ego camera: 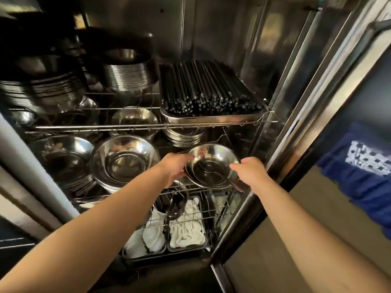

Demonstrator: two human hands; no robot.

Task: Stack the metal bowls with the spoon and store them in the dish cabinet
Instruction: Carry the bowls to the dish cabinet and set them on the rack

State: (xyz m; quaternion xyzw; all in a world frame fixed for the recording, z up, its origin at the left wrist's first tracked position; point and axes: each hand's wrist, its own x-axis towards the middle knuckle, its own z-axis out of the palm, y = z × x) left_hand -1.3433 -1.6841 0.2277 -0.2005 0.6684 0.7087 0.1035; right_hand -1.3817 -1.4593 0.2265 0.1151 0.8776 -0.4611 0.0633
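Between the fingers of both hands, the stacked metal bowls (211,166) hang level at the middle shelf (131,125), spoon (220,174) inside; left hand (176,168) and right hand (250,170) clamp opposite rims, likely so nothing tips going in

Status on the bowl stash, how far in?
Done: bowls look stacked, with the spoon lying inside the top one. In hand: left hand and right hand grip opposite rims, holding the stack at the middle rack of the open cabinet, right of the bowl stacks already stored. Left: set it down, let go.
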